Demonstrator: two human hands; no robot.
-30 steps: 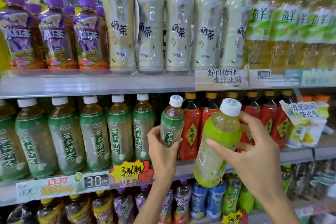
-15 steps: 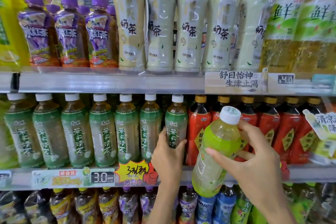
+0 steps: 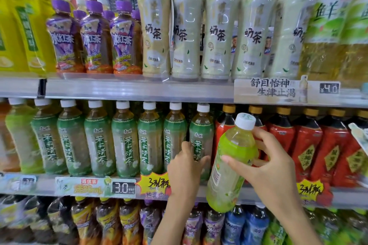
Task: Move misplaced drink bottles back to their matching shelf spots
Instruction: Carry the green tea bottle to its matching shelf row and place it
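Note:
My right hand point(image 3: 272, 169) grips a light-green bottle point(image 3: 232, 165) with a white cap, tilted, in front of the middle shelf. My left hand point(image 3: 186, 169) is wrapped around the lower part of a dark-green jasmine tea bottle point(image 3: 201, 137), which stands upright on the middle shelf point(image 3: 49, 184) at the right end of the row of matching green bottles point(image 3: 123, 141). Red bottles with gold caps point(image 3: 306, 145) stand just right of it, behind the bottle I hold.
The top shelf point(image 3: 139, 89) carries yellow bottles, purple-capped iced tea point(image 3: 95, 38), pale milk tea bottles point(image 3: 219, 26) and green-capped tea at right. One light-green bottle point(image 3: 22, 135) stands at the middle shelf's left. The bottom shelf holds mixed bottles. Price tags line the shelf edges.
My left hand pushed the dark-green bottle back onto the middle shelf, upright at the end of its row. The view shifted left and closer. My right hand kept hold of the light-green bottle.

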